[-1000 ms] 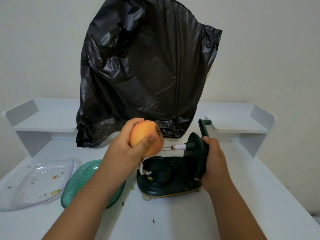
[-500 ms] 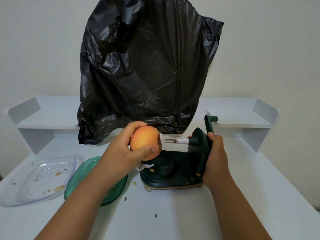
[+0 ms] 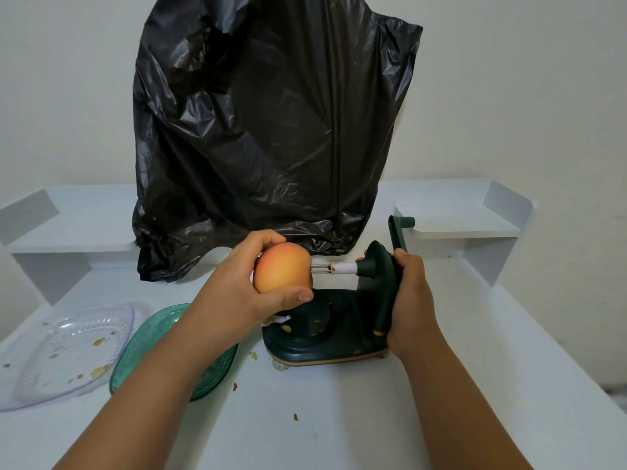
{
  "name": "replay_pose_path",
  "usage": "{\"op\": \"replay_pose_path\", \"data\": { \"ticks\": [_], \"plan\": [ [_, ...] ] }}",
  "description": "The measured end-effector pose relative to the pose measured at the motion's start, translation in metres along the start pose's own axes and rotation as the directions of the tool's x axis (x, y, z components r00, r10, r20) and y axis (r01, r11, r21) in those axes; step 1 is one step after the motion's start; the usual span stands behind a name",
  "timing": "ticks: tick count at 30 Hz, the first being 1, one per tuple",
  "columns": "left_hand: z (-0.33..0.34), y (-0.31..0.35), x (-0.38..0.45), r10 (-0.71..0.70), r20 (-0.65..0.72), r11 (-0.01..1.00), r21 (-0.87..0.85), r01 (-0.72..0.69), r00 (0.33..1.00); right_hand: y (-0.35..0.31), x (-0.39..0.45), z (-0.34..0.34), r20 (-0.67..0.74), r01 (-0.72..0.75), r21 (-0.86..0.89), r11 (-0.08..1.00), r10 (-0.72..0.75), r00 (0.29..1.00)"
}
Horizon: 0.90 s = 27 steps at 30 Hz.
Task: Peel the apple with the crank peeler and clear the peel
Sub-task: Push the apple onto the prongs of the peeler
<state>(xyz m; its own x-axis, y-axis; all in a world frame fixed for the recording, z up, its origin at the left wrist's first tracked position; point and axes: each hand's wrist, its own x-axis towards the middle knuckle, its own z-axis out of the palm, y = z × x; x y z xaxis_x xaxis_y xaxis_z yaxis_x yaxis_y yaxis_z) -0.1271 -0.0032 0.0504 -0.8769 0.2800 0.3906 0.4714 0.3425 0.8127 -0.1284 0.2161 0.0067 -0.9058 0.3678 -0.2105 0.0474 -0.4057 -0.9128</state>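
My left hand (image 3: 234,290) grips an orange-red apple (image 3: 282,268), fingers over its top and thumb under it. The apple touches the metal prongs (image 3: 320,268) of the dark green crank peeler (image 3: 339,320), which stands on the white table. My right hand (image 3: 410,296) grips the peeler's upright body from the right. The crank handle (image 3: 400,228) sticks up behind that hand. A small white blade arm shows below my left thumb, over the peeler's round base.
A large black rubbish bag (image 3: 268,130) stands behind the peeler against the wall. A green dish (image 3: 149,337) and a clear plastic dish (image 3: 68,347) with peel scraps lie at the left. Raised white shelves (image 3: 458,212) flank the table. Small peel bits dot the tabletop.
My left hand pulled the apple left off the prongs, then brought it back up against their tips. My right hand has kept its hold on the peeler.
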Motion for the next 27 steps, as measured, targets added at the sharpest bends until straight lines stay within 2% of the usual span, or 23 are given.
{"op": "replay_pose_path", "data": {
  "ticks": [6, 17, 27],
  "plan": [
    [0.000, -0.008, -0.001, 0.022, 0.010, 0.999, -0.025, -0.022, 1.000, -0.001, 0.000, 0.000, -0.004, -0.019, -0.007, 1.000, 0.019, 1.000],
    [-0.002, -0.020, -0.001, -0.097, 0.050, 0.982, -0.161, 0.104, 0.994, 0.001, 0.000, -0.001, -0.004, 0.005, -0.006, 1.000, -0.005, 1.000],
    [-0.006, -0.016, -0.006, -0.056, 0.125, 0.976, -0.201, 0.080, 0.991, 0.000, -0.002, 0.000, 0.000, 0.012, -0.039, 0.999, -0.012, 1.000]
  ]
}}
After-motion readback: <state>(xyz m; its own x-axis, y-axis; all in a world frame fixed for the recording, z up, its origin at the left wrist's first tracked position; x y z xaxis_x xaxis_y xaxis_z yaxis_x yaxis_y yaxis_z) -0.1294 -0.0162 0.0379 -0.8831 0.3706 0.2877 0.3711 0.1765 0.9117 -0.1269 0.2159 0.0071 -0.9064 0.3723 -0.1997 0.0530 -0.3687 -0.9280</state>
